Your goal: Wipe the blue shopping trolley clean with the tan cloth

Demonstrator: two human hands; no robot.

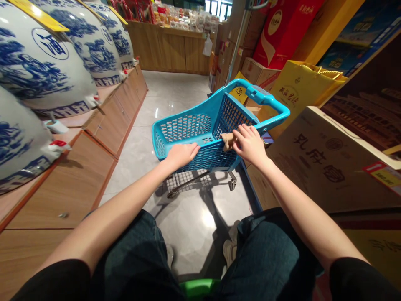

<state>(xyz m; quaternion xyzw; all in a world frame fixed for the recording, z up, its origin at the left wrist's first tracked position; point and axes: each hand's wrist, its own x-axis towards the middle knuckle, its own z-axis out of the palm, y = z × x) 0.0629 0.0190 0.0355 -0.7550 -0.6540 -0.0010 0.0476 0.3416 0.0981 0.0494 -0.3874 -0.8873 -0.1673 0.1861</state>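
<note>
Glossy floor [194,238], blue latticed cart [209,155]

Blue shopping cart [216,155] near center, handle [263,98] toward 2 o'clock. Left hand [184,154]: grip curled over the cart's near rim. Right hand [249,144], at 3 o'clock of the left: grip wrapped over a tan bundle [227,141] at the same rim; bundle's nature unclear. Blue-and-white jars [45,62] at 10 o'clock; yellow bag [286,88] at 2; brown carton [313,163] at 3; wooden table [171,48] with packaged goods [184,19] between 11 and 12.
</note>
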